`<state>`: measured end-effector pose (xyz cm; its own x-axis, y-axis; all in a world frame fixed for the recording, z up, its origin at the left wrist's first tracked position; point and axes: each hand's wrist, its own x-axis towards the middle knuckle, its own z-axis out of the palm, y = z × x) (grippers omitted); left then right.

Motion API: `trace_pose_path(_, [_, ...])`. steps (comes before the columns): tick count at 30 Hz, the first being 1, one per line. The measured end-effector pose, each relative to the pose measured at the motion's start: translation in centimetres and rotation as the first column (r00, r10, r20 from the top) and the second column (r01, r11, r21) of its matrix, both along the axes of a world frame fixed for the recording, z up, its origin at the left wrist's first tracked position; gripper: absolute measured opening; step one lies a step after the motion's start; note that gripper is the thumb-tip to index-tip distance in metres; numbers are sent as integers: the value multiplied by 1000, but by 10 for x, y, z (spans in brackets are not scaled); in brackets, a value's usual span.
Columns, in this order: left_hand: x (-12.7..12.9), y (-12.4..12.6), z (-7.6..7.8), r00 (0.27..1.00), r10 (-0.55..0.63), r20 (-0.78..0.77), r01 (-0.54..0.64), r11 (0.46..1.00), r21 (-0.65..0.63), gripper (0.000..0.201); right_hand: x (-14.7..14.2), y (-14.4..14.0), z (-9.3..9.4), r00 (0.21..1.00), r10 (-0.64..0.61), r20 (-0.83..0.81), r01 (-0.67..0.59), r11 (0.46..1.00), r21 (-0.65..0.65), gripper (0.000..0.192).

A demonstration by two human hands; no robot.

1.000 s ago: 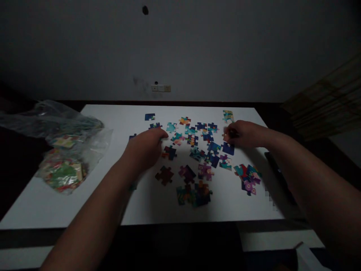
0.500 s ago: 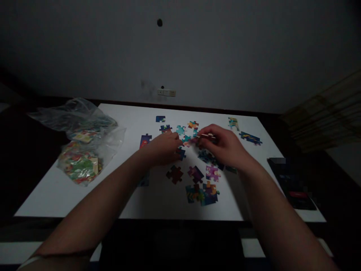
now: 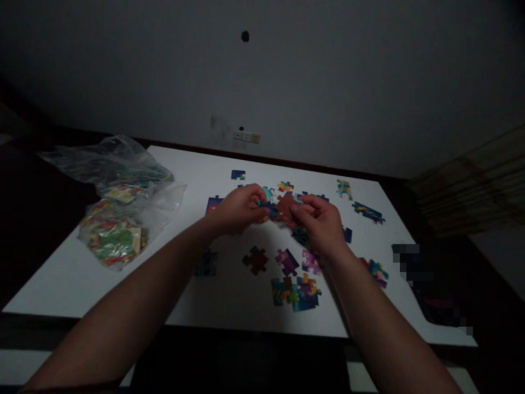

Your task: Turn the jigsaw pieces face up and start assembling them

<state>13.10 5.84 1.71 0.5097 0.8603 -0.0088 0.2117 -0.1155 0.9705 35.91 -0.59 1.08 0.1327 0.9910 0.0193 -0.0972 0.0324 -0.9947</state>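
Left hand (image 3: 241, 208) pinches a blue puzzle piece (image 3: 268, 208); right hand (image 3: 318, 219) holds a reddish-brown piece (image 3: 286, 207), edges touching above the table (image 3: 197, 164) centre.

Puzzle pieces (image 3: 296, 289) lie spread on the tabletop (image 3: 229, 298); a plastic bag (image 3: 117, 205) lies at their left, a wall socket (image 3: 246, 135) behind
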Motion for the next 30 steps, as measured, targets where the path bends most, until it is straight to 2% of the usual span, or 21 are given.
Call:
trace_pose_path(2, [8, 0, -1, 956, 165, 243, -117, 973, -199, 27, -3, -1, 3, 999, -12, -50, 12, 1000, 6, 48])
trace_pose_path(4, [15, -3, 1, 891, 249, 380, -129, 941, -313, 31, -5, -3, 5, 996, -10, -91, 10, 1000, 0, 49])
trace_pose_path(8, [22, -10, 7, 838, 252, 484, -79, 934, -349, 41, -9, -7, 6, 994, 54, -93, -56, 998, -14, 49])
trace_pose_path(12, [20, -12, 11, 834, 250, 492, -97, 944, -316, 44, -10, -11, 4, 996, 74, -59, -75, 997, -15, 46])
trace_pose_path(18, [17, -13, 17, 865, 213, 455, -101, 961, -258, 40, -9, -13, 2, 996, 83, -29, -83, 996, 12, 44])
trace_pose_path(30, [15, -12, 17, 877, 210, 432, -108, 962, -249, 40, -10, -16, 5, 995, 71, 63, -70, 997, -20, 44])
